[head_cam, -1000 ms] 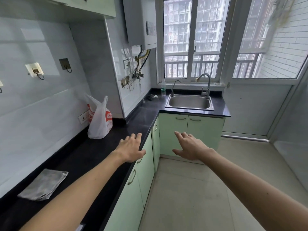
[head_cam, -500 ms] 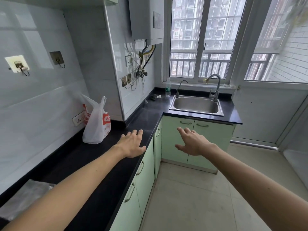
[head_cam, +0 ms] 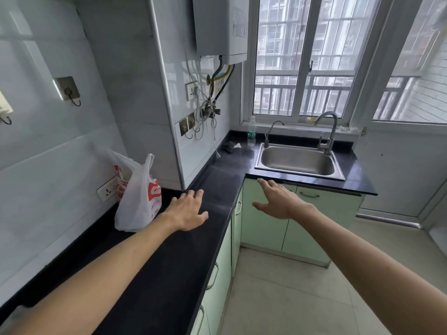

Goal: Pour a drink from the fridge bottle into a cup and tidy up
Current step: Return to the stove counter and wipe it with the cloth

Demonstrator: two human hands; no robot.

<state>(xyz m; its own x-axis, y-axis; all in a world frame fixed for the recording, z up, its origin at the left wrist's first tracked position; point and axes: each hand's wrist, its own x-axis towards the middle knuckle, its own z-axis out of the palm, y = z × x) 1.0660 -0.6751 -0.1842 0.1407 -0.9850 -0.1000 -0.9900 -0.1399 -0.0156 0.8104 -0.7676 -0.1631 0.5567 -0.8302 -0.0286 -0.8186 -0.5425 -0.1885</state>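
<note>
Bottle [head_cam: 251, 131] stands untouched; left hand [head_cam: 187, 210] and right hand [head_cam: 278, 201] spread, empty.

The one head-worn wide-angle view looks forward and down from above counter height along the black counter [head_cam: 181, 262] toward the sink [head_cam: 298, 162] and window [head_cam: 280, 56] well ahead, with the left hand [head_cam: 187, 211] and right hand [head_cam: 278, 201] near in the foreground.
</note>
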